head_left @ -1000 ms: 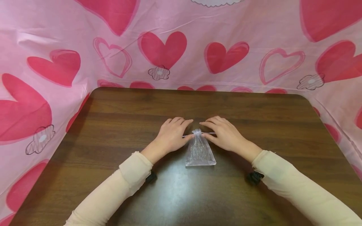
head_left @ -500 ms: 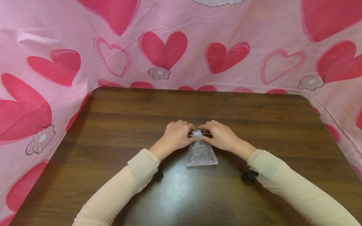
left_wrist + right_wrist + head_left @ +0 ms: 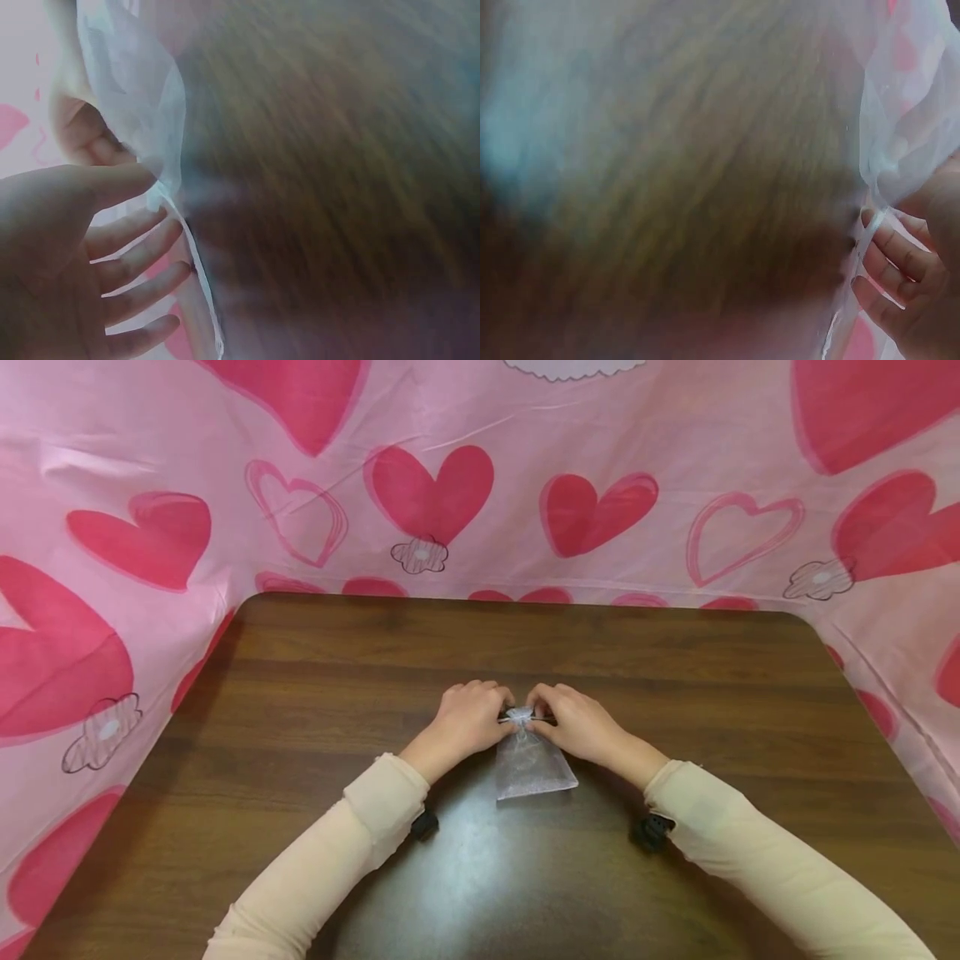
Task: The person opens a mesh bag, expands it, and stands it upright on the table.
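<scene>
A sheer white drawstring bag (image 3: 534,770) lies at the middle of the table, its gathered neck pointing away from the person. My left hand (image 3: 472,718) pinches the neck from the left between thumb and fingers. From the right, my right hand (image 3: 587,724) pinches the same neck. In the left wrist view the left hand (image 3: 82,247) has its thumb against the bag (image 3: 142,97), with a thin cord (image 3: 201,270) hanging past the fingers. The right wrist view shows the right hand (image 3: 922,262) at the neck of the bag (image 3: 911,112), other fingers bent.
The brown wooden table (image 3: 337,643) extends around both hands. Behind it and at its sides hangs a pink cloth (image 3: 517,452) with red hearts. Dark devices (image 3: 651,832) are strapped under both wrists.
Both hands have come closer together onto the bag's neck, their fingers now bent in. The neck's gathered top looks wider and flatter, and the bag's bottom edge has tilted slightly.
</scene>
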